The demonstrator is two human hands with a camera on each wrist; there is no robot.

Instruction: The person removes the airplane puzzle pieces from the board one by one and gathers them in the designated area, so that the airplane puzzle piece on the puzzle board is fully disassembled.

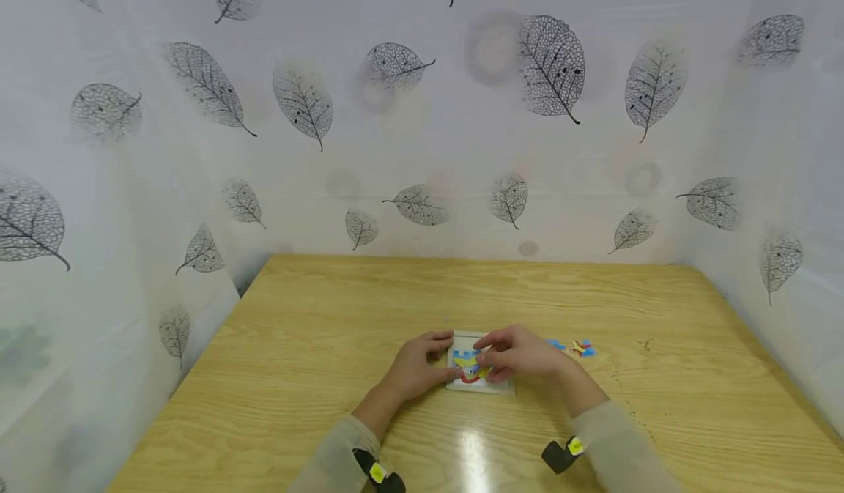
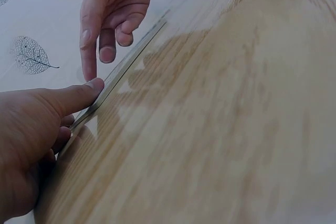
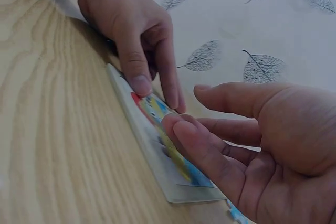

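Observation:
A white-framed jigsaw puzzle tray [image 1: 481, 388] lies on the table, with joined puzzle pieces [image 1: 467, 361] in blue, yellow and red inside it. My left hand [image 1: 415, 365] grips the tray's left side; in the left wrist view its thumb lies on the tray edge [image 2: 126, 69]. Over the right part of the tray hovers my right hand [image 1: 521, 354], its thumb apart from the fingers. In the right wrist view that hand [image 3: 294, 150] shows nothing pinched, and its fingertips hide part of the picture. Whether they touch the pieces I cannot tell.
Loose puzzle pieces [image 1: 583, 348] lie on the wooden table [image 1: 316, 317] just right of the tray, partly behind my right hand. A pale curtain [image 1: 448, 134] with leaf prints stands along the table's back and sides.

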